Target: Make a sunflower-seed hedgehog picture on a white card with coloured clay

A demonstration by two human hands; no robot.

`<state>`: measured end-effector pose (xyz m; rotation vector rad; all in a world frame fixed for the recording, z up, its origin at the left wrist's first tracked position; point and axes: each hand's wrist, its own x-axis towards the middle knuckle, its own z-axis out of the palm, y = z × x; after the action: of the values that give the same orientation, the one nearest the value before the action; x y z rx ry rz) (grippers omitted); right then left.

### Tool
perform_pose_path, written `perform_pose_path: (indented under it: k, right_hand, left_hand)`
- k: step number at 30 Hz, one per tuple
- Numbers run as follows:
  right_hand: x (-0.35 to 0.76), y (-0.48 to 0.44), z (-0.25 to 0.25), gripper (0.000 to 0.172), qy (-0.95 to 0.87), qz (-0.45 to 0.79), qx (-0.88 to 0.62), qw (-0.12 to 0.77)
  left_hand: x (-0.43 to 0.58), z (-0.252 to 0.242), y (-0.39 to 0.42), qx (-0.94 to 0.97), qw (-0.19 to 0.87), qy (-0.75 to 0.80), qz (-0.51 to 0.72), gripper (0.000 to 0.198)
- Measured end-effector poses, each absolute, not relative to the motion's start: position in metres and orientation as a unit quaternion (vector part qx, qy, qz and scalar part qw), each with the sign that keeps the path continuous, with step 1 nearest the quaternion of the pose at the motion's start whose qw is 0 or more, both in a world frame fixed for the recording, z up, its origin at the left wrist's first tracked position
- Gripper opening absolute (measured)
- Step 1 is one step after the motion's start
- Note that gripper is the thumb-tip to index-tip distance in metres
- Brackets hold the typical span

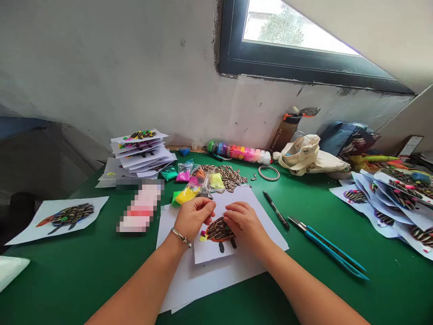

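Green desk (67,280): carried all of the craft materials, under a sloped white wall with a dark-framed window (297,58).

Left side: a finished seed picture (57,220) lay on white paper, with a stack of seed pictures (140,151) farther up the desk and a pixelated patch (138,207) hiding whatever lay between them and the hands.

Left hand (194,218): fingers curved over the sheet just above the seed shape; a silver bracelet (181,237) circled the wrist. I could not tell whether they pinched anything.

Seed shape (218,230): striped sunflower seeds lay on a white sheet (211,253), between the hands and below them, its long axis running roughly left to right. Two black legs (226,245) sat beneath it.

Right hand (244,224): the nearer hand, its fingers bent down onto the shape's right end and hiding that part. Its grip could not be made out.

Above the hands: loose sunflower seeds (225,177) and bags of coloured clay (187,195).

Right side: a black pen (275,210), a teal-handled tool (328,248) of uncertain kind, a canvas bag (299,155) and overlapping seed pictures (389,203), cut off by the frame edge.
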<state>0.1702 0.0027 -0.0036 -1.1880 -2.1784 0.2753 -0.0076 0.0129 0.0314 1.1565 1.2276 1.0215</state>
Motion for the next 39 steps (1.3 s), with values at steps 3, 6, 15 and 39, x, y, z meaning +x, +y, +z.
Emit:
perform_pose_path:
  k: [3,6,15,39]
  right_hand:
    - [0.171,0.002,-0.005,0.021,-0.828,0.122,-0.452,0.309]
    - [0.174,0.001,-0.003,0.024,-0.822,0.161,-0.453,0.306]
    - [0.188,0.0,0.004,0.031,-0.809,0.19,-0.44,0.34]
    - [0.186,-0.002,-0.01,0.045,-0.854,0.104,-0.436,0.264]
  left_hand:
    - [-0.008,0.03,0.014,0.489,0.552,0.518,0.434,0.028]
    - [-0.008,0.028,0.014,0.487,0.554,0.515,0.437,0.028]
    - [-0.009,0.028,0.014,0.481,0.553,0.52,0.438,0.028]
    - [-0.009,0.027,0.014,0.487,0.55,0.521,0.434,0.028]
